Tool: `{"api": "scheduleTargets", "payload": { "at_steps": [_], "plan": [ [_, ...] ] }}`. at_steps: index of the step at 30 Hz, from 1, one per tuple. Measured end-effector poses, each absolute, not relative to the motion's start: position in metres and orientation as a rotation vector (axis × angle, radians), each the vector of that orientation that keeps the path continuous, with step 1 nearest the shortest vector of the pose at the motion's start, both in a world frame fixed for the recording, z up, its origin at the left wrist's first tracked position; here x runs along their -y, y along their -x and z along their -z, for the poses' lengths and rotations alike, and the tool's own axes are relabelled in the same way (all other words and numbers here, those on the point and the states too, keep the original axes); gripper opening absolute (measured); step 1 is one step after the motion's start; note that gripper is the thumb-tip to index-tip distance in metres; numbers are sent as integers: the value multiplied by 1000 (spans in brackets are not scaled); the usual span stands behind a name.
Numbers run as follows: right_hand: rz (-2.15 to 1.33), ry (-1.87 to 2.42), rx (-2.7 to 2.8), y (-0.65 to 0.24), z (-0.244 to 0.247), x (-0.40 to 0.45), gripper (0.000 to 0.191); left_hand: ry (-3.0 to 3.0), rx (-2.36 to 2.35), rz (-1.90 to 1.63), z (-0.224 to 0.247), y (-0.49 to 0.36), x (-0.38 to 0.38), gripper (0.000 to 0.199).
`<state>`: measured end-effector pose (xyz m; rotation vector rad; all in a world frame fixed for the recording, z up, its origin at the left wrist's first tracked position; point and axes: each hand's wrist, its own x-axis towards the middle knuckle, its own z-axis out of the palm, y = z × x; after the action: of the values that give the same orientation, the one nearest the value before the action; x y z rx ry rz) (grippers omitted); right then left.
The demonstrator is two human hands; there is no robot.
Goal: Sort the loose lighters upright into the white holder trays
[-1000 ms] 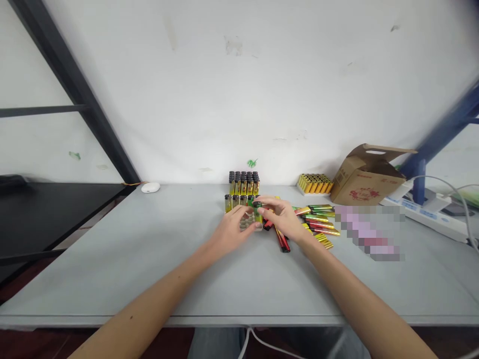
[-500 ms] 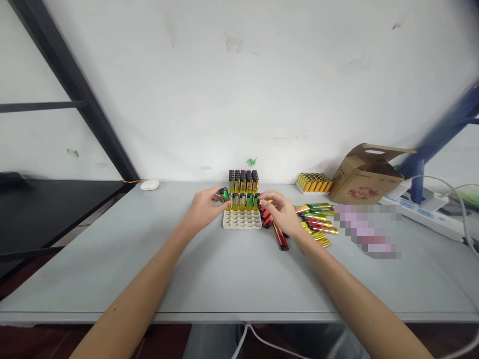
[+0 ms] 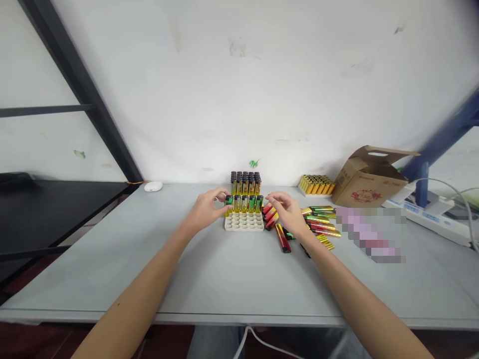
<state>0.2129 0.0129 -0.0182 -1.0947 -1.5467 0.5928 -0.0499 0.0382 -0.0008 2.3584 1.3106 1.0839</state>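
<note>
My left hand [image 3: 209,208] pinches a green and gold lighter [image 3: 228,205] at the left end of the front row, upright over the white holed tray [image 3: 244,228]. Several lighters [image 3: 244,204] stand beside it in that row, some clear-gold and some green. The tray's nearer holes hold nothing. Just right of the row is my right hand [image 3: 286,212], its fingers curved and slightly apart, with no lighter seen in them. Red lighters [image 3: 269,218] lie on the table below and beside its fingers.
Behind the tray stands a block of black-topped lighters [image 3: 245,183]. More loose lighters [image 3: 322,224] lie at the right. Farther back are a second filled tray [image 3: 317,184], an open cardboard box [image 3: 368,182] and a power strip [image 3: 430,219]. A white case [image 3: 153,186] sits at the left.
The lighter in my left hand has gone from tilted to upright at the row's left end. My right hand has moved slightly right, away from the rightmost lighter.
</note>
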Motion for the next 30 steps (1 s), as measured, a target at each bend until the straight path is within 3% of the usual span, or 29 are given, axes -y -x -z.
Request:
{"api": "scheduleTargets", "payload": {
  "at_steps": [11,20,27,30],
  "plan": [
    [-575,1104,1503,-217,15,-13,23,-2498,-1233,-1279,1,50,-40,15],
    [-561,1111,1511,-221,16,-15,23,-2513,-1259,-1177,9,53,-45,16],
    [-211,1251,1691,-234,18,-20,22,-2556,-1231,-1163,8,51,-44,36],
    [-76,1378,1785,-242,23,-25,22,-2546,-1282,-1075,12,51,-45,36]
  ]
}}
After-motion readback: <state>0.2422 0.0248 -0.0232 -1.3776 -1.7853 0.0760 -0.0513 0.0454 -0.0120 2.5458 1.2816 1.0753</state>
